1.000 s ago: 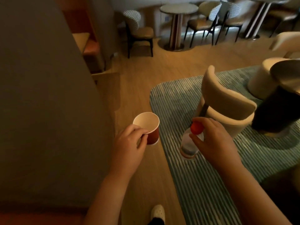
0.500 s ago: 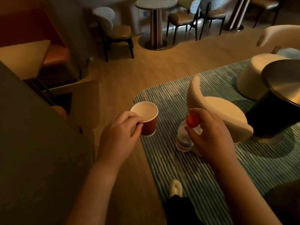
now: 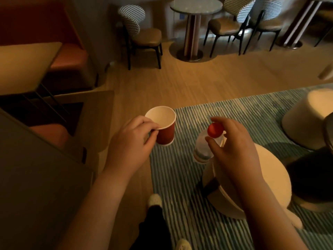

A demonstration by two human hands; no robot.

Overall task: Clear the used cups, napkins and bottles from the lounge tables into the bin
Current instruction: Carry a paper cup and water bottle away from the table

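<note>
My left hand (image 3: 129, 147) pinches the rim of a red paper cup (image 3: 164, 126) with a white inside; the cup is upright and looks empty. My right hand (image 3: 232, 150) holds a clear plastic bottle (image 3: 203, 150) by its neck, just under the red cap (image 3: 214, 129), so the bottle hangs down. Both are carried in the air over the wooden floor and the rug's edge. No bin shows in view.
A cream round chair (image 3: 261, 186) stands under my right arm on the striped blue rug (image 3: 189, 177). A booth table (image 3: 23, 64) and orange seat (image 3: 70, 58) are at left, behind a grey partition (image 3: 36, 186). A round table (image 3: 194, 8) with patterned chairs (image 3: 140, 31) stands ahead.
I have walked forward past the grey partition, which slid out to the lower left. The cream chair has passed under my right arm. Both hands keep their hold on cup and bottle.
</note>
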